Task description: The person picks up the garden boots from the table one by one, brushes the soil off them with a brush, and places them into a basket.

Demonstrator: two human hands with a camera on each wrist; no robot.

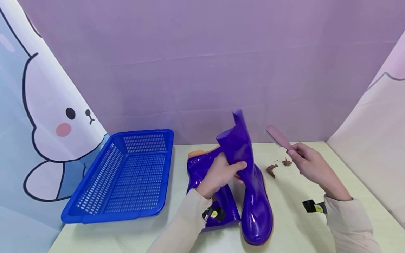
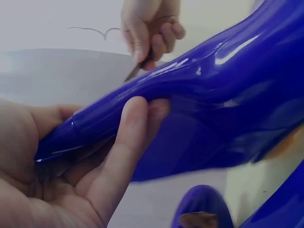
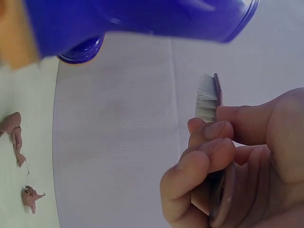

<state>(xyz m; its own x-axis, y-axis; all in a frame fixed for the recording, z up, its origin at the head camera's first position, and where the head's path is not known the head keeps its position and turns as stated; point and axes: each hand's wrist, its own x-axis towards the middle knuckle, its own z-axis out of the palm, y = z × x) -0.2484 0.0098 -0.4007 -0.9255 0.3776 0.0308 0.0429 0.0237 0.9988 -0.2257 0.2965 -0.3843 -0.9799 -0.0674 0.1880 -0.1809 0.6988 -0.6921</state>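
My left hand (image 1: 221, 171) grips the shaft of a shiny purple rubber boot (image 1: 257, 211), thumb across its front. This boot stands with its toe toward me, and its top edge is folded in. In the left wrist view, fingers and thumb pinch the boot's (image 2: 228, 90) flattened shaft. A second purple boot (image 1: 197, 172) lies on its side to the left, partly hidden by my left arm. To the right, my right hand (image 1: 307, 162) holds a pink brush (image 1: 278, 136) by its handle, apart from the boot. Pale bristles (image 3: 206, 102) show in the right wrist view.
A blue plastic basket (image 1: 167, 175) with slotted walls stands at the left. Brown lumps (image 1: 271, 170) lie on the pale table right of the upright boot. A purple-grey cloth backdrop (image 1: 202, 77) rises behind. Small black devices (image 1: 313, 206) sit at both cuffs.
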